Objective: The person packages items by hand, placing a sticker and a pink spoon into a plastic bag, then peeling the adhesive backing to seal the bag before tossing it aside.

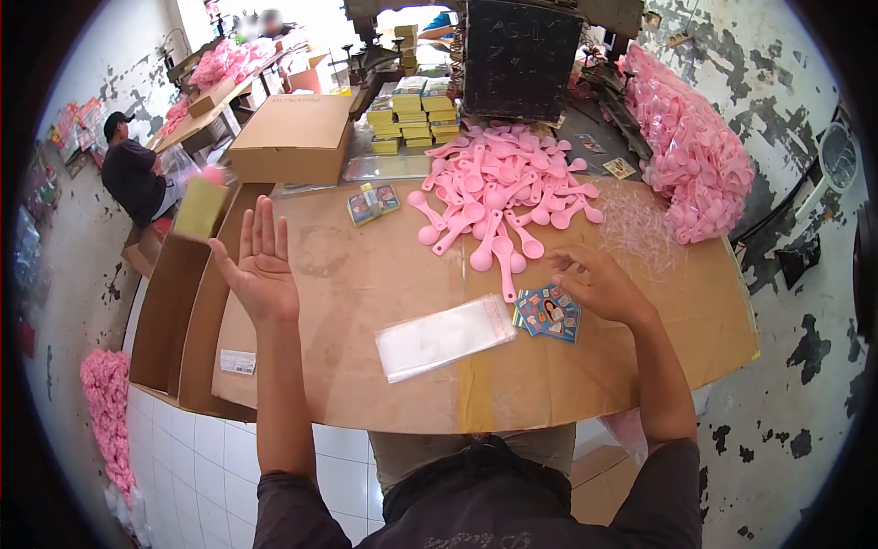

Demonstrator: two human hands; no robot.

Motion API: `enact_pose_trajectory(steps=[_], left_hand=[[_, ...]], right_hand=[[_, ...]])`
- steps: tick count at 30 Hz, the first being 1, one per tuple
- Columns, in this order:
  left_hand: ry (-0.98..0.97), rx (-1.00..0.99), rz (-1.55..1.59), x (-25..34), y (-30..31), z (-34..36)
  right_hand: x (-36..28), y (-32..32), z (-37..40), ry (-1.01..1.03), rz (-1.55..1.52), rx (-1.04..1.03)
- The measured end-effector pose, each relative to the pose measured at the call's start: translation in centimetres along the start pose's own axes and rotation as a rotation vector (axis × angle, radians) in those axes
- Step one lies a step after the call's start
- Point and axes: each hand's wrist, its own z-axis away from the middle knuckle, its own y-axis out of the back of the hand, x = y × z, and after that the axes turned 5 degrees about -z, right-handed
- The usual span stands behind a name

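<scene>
My left hand [263, 273] is raised at the left of the cardboard, palm up, fingers stretched out and nothing in it. Just beyond its fingertips a blurred yellowish packet [201, 209] with a pink rounded end hangs in the air over an open box. My right hand [599, 285] hovers by a small fanned pile of blue printed cards [551, 314], its fingers bent but apart; I see nothing between them. A stack of clear plastic bags [444, 339] lies left of the cards. Behind them spreads a heap of pink measuring spoons [498, 188].
A banded card bundle [373, 203] lies on the cardboard tabletop [347, 375]. Behind are a closed carton [291, 137], stacks of cards [416, 110] and a dark machine [521, 59]. Bagged pink spoons [690, 146] stand right. A person [133, 174] sits at the far left.
</scene>
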Motion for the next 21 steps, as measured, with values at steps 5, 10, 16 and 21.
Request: enact_pose_trajectory(steps=[5, 10, 16, 21], left_hand=[[0.178, -0.382, -0.635, -4.2, 1.8, 0.8], [0.04, -1.048, -1.498, -8.4, -3.1, 7.1], [-0.039, -1.177, -1.516, -11.5, -2.2, 7.8], [0.109, -1.041, -1.44, -11.0, -2.8, 8.4]], right_hand=[[1.2, -0.1, 0.8, 0.131, 0.18, -0.096], [1.6, -0.1, 0.3, 0.107, 0.096, -0.147], [2.2, 0.4, 0.7, -0.053, -0.233, -0.096], [0.8, -1.7, 0.6, -0.101, -0.682, -0.062]])
